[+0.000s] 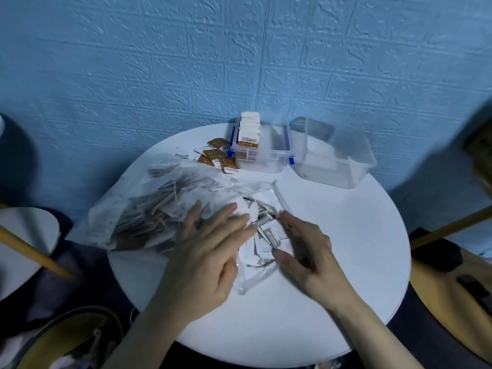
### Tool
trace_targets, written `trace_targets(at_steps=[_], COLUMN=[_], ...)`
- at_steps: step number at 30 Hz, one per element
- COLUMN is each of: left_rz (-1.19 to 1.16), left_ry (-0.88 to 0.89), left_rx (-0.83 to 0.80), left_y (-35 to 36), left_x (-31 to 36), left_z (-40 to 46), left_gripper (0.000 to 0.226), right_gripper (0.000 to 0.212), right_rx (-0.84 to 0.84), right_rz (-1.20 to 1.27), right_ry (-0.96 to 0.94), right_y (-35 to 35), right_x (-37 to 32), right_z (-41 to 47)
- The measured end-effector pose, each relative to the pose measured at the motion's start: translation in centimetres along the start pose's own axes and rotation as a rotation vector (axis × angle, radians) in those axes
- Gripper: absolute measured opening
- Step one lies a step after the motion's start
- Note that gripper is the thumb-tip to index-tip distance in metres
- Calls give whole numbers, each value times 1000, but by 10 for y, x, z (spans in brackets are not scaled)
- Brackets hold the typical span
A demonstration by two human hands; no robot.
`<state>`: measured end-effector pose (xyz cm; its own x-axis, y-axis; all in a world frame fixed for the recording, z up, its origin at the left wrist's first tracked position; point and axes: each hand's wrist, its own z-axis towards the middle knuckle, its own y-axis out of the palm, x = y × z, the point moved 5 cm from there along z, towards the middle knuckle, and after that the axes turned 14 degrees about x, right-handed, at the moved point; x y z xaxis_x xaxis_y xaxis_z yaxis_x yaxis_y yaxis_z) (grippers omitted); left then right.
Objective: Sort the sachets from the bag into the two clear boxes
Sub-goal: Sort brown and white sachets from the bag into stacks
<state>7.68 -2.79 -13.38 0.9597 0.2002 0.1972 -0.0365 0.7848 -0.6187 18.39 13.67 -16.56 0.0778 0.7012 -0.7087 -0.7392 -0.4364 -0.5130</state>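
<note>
A clear plastic bag (159, 206) full of brown-and-white sachets lies on the left of the round white table (346, 249). My left hand (210, 249) lies flat on the bag near its mouth, fingers straight. My right hand (303, 243) curls its fingers over a heap of white-and-grey sachets (266, 235) at the bag's mouth. At the back stands a clear box with blue latches (261, 153), holding upright white sachets. To its right is a second clear box (332, 155). Several brown sachets (218, 155) lie loose left of the latched box.
A blue textured wall rises right behind the table. A wooden stick (34, 254) crosses the left side, and another (450, 230) the right. Dark bags and cloth lie on the floor around the table. A round grey surface (24, 235) sits at the left.
</note>
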Motion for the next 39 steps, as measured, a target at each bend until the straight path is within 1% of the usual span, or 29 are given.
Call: trace_targets(at_steps=[1,2,4,6,8,10,12,13,14,16,19,21,23,25,27,29,31,32,33,35,36,37,39], left_rz=[20,40,75,117,142,126,92,87,92,97,82,55,4,-71,-177,-199,-203,-225,-257,-362,-405,-417,-356], left_ry=[16,-5,-93,-140,-131,-127,-131,-134,-136,-143,-157,-190,-226,-264,-363,-426,-451,-482,-533,-694,-745,-739,-641], left_rx=[-24,-20,34,72,59,24,4,-4,-5,8,65,134,204,226,214,189,182,184,192,192,189,185,188], left_y=[3,4,3,7,15,21,23,23,22,23,23,21,18,21,28,35,37,36,34,30,29,28,22], left_x=[1,0,-7,-11,-11,-11,-14,-14,-15,-13,-7,-2,7,17,24,28,27,24,18,5,2,2,11], left_z=[-2,-4,-7,-9,-10,-12,-16,-18,-19,-19,-16,-12,-9,-6,-6,-7,-10,-11,-13,-20,-23,-23,-19], left_gripper=[40,35,31,28,22,24,29,32,34,37,37,33,29,27,28,34,33,30,25,14,13,13,14], right_gripper=[55,53,50,48,43,43,53,56,57,53,40,31,26,22,18,16,15,15,13,4,10,19,34], right_rx=[-3,0,5,27,18,-66,-135,-144,-142,-116,-6,76,118,119,87,37,27,52,94,166,156,112,-7], right_rz=[16,41,80,26,-48,-135,-239,-249,-239,-205,-201,-131,96,341,440,448,400,359,306,138,29,-77,-220], right_ry=[27,70,135,69,32,20,-28,-40,-37,-22,-10,85,238,340,368,348,324,309,298,289,292,305,336], right_y=[-1,-3,-9,-19,-29,-33,-32,-32,-31,-29,-33,-37,-39,-38,-34,-26,-22,-22,-24,-28,-28,-26,-19], right_x=[1,2,4,1,1,6,12,14,15,13,8,9,9,2,-9,-20,-22,-18,-14,-4,-1,1,3], right_z=[0,0,-1,-1,0,-2,-6,-7,-6,-4,-1,1,1,3,1,-5,-11,-12,-10,-3,1,5,10])
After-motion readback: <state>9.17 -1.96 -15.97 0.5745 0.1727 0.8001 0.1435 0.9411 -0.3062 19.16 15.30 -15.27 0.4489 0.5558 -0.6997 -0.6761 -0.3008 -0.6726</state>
